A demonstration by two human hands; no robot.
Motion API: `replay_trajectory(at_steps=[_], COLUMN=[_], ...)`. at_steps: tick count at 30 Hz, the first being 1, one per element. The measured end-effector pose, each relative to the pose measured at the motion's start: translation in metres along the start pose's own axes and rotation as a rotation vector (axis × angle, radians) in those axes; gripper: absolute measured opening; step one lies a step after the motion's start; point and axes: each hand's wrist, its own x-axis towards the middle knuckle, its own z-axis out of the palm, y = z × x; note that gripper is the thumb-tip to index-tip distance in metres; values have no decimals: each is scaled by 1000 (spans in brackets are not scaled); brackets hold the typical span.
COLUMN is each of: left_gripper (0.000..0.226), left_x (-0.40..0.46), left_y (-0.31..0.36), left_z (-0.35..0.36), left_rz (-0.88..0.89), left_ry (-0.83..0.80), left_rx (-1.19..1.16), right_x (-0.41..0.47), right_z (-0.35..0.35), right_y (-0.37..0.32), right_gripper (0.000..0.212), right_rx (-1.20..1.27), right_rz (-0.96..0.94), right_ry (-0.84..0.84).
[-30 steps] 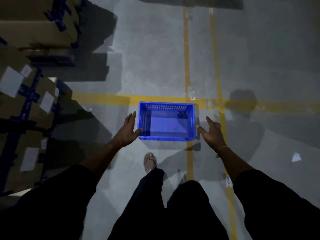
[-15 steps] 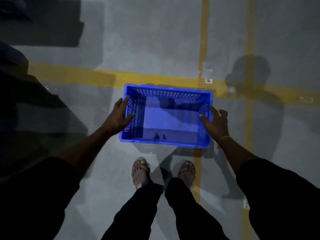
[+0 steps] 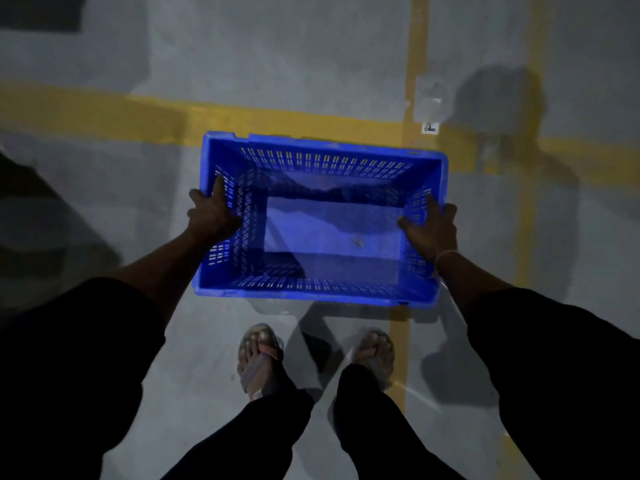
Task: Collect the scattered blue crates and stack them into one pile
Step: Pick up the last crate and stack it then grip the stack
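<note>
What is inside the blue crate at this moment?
The blue crate looks empty: its bare floor shows, with one small dark speck. The left hand and right hand grip its side walls, covering parts of them.

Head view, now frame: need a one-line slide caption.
Both hands, left hand and right hand, grip opposite short sides of an empty blue crate over a yellow-lined grey floor.
</note>
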Motion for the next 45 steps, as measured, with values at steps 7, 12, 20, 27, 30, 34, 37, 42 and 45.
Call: replay_trajectory(at_steps=[7,12,20,27,30,34,37,42,45], left_gripper=[89,91,84,83,80,81,74,63,60], left_x=[-24,-73,-234,-405,-456,-497,-523,-572,-609], left_y=[-8,-4,9,9,2,-19,-27,-37,-38], left_z=[-28,-83,-258,-408,-430,-430,-423,-396,-367], left_rz=[107,210,385,429,427,432,348,160,3], left_ry=[20,50,143,230,298,381,453,596,688], left_rx=[7,23,95,112,52,-83,-213,-375,-411], right_x=[-16,-60,-217,-374,-406,-420,-420,-406,-400], right_z=[-26,-83,-250,-399,-423,-437,-443,-445,-442], right_y=[1,-23,-119,-218,-238,-261,-281,-324,-348], right_gripper=[94,90,85,75,74,76,70,62,61], right_rx=[-23,-82,-204,-199,-209,-321,-364,-384,-381], right_rz=[-64,-111,-219,-369,-456,-594,-675,-877,-1009], right_ry=[-44,-20,36,141,223,268,258,217,151])
